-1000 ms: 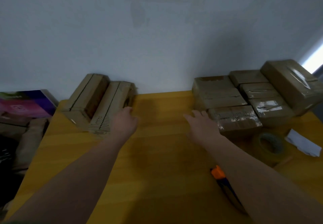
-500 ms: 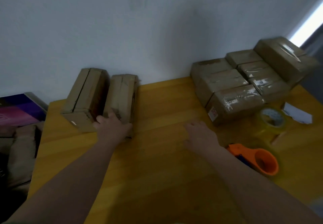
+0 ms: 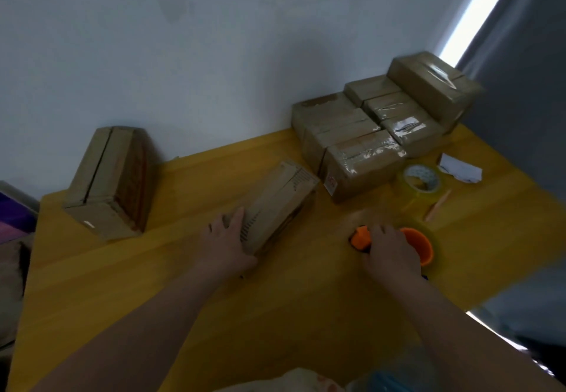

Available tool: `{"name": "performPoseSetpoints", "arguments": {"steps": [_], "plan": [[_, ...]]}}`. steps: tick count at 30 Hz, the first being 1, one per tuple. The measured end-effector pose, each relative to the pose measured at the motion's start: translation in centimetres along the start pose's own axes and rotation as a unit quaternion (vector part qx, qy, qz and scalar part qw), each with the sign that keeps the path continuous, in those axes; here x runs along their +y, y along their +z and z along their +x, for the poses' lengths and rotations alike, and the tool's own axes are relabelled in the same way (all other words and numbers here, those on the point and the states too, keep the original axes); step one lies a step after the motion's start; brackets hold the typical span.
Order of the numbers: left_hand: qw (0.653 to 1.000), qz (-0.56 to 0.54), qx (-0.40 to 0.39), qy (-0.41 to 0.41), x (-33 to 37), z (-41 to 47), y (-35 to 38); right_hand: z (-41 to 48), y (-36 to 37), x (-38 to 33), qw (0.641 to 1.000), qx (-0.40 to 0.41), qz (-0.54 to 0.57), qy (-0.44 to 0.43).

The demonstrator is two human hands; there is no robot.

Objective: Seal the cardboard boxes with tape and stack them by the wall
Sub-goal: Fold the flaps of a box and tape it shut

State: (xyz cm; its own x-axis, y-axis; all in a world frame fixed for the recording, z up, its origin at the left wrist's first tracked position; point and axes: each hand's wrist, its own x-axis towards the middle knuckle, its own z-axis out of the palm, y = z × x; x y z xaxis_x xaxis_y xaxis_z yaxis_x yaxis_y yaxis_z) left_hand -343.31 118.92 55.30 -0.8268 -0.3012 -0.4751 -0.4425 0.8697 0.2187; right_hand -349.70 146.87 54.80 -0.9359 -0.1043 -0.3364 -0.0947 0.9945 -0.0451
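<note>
1. Holding an untaped box point(image 3: 278, 204) away from the wall point(image 3: 214, 54), the left hand point(image 3: 228, 238) grips its end; the right hand point(image 3: 389, 250) clasps the tape dispenser point(image 3: 418, 244).
2. Taped boxes point(image 3: 367, 134) line the wall; a second open box point(image 3: 110, 180) waits there.

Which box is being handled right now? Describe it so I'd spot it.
Look at the yellow table against the wall. In its middle, between the upright box on the left and the taped stack on the right, a lone box lies slanted beside the orange tape dispenser. Only it has a left hand holding its near end.
</note>
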Motion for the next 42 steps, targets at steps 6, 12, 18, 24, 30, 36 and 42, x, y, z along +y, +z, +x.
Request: {"name": "performPoseSetpoints", "arguments": {"steps": [6,12,18,24,30,36,42], "plan": [[0.999,0.040,-0.015,0.001,0.9,-0.6,0.5,0.4,0.9,3.0,0.999,0.022,-0.007,0.028],[0.999,0.043,0.002,-0.016,1.9,-1.1,1.4,1.1,1.6,5.1,1.000,-0.007,-0.013,-0.011],[0.998,0.029,0.034,-0.044,3.1,-1.1,2.0,2.0,0.5,6.6,0.993,-0.007,0.093,-0.076],[0.997,0.057,0.045,-0.042,3.4,-1.1,2.5,2.4,-4.8,7.6,0.919,0.023,0.372,-0.128],[0.990,0.130,0.003,0.053,3.4,-2.0,2.5,-0.5,-10.2,5.1,0.806,-0.004,0.554,-0.208],[0.965,0.208,-0.041,0.154,2.1,-3.0,2.7,-2.9,-10.7,1.4,0.807,-0.119,0.530,-0.232],[0.956,0.229,-0.037,0.177,1.7,-5.0,3.7,-4.0,-7.3,-1.2,0.844,-0.127,0.472,-0.223]]}}
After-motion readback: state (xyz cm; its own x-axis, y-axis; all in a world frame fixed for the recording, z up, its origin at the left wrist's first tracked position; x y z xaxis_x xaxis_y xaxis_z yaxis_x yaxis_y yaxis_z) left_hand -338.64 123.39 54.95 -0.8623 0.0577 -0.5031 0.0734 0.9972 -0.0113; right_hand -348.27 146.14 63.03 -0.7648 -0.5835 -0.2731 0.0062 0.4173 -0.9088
